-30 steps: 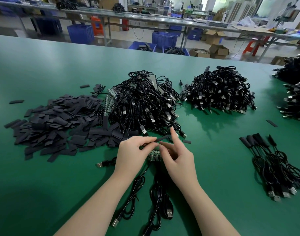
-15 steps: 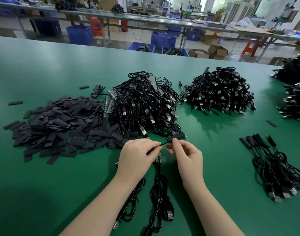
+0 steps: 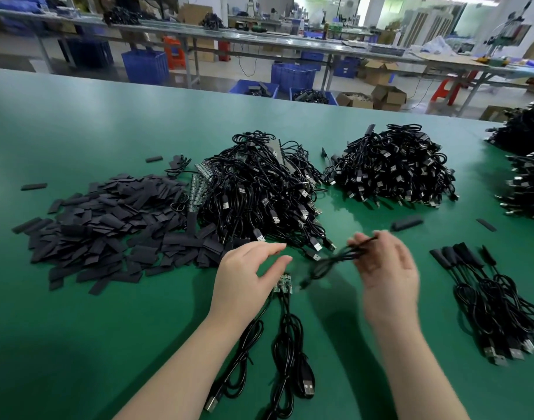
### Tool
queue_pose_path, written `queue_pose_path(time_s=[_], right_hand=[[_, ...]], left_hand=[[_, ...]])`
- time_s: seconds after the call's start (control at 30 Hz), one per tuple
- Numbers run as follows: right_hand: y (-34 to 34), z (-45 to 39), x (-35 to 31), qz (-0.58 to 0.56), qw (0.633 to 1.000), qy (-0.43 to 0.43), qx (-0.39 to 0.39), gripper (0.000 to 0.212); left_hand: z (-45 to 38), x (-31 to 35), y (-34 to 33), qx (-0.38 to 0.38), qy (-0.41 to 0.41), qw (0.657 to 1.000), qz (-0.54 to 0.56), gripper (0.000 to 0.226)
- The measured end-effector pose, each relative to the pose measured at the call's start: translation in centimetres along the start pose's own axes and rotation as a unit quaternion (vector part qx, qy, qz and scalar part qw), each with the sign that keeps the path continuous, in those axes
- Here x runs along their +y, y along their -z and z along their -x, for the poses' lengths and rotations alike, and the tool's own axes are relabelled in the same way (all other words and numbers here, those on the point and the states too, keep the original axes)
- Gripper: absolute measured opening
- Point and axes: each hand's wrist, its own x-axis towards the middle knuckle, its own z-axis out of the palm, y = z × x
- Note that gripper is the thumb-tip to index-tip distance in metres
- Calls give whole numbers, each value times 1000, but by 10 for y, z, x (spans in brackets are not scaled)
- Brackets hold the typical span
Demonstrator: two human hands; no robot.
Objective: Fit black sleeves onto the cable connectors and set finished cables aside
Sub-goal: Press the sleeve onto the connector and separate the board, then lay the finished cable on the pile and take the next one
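My right hand (image 3: 386,268) pinches a black cable (image 3: 335,262) by its wire, lifted off the table and blurred; its sleeved end (image 3: 406,223) points right. My left hand (image 3: 247,274) hovers open with relaxed fingers, holding nothing, above two cables (image 3: 287,344) whose small green circuit boards (image 3: 283,283) lie bare on the green table (image 3: 108,328). A heap of flat black sleeves (image 3: 108,225) lies to the left. A row of sleeved cables (image 3: 496,298) lies to the right.
Two big piles of black USB cables sit behind my hands, one in the middle (image 3: 259,195) and one further right (image 3: 393,168). More cable piles (image 3: 526,177) crowd the right edge. A loose sleeve (image 3: 486,224) lies on the table at right. Benches and blue crates stand beyond.
My left hand has let go of the cable and opened. My right hand has swung right and up, carrying the sleeved cable away from the two cables in front of me.
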Motion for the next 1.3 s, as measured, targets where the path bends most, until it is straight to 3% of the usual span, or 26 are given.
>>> queue_pose_path(time_s=[0.1,0.13,0.2,0.27,0.4,0.53,0.67,0.77,0.93,1.0,1.1,1.17,1.23,1.3], right_hand=[[33,-15,-23,199,968,121,90,13],[44,-18,-28,312,930,156,114,16],[62,-24,-33,527,813,198,153,24],[72,-30,-33,648,717,191,172,25],[76,-35,-24,762,628,32,151,38],[74,-35,-24,796,593,-57,108,50],[78,-24,-21,853,520,-29,35,63],[97,-21,-28,878,477,11,31,64],[115,-32,-39,887,456,48,59,60],[101,-29,-38,863,492,105,40,50],[58,-13,-24,752,613,227,-84,36],[24,0,-8,699,654,192,-215,40],[-2,6,14,681,654,106,-312,55],[-17,9,33,685,640,66,-342,65]], left_hand=[[0,-4,2,-1,4,1000,-1,15],[0,-4,2,0,6,1000,-1,15],[0,-4,2,-1,11,1000,0,15],[0,-3,2,-6,13,1000,-2,15],[0,-5,3,-15,27,999,-8,14],[-1,-7,4,-19,41,999,-12,15],[-1,-10,4,-24,58,998,-25,17],[-2,-12,3,-32,69,996,-39,19],[-3,-12,2,-61,89,990,-91,22],[-3,-14,2,-95,87,982,-141,27],[-2,-17,0,-173,75,961,-201,35],[-2,-20,-1,-200,70,957,-197,32],[-3,-21,0,-198,69,962,-175,25],[-3,-22,1,-188,68,966,-163,21]])
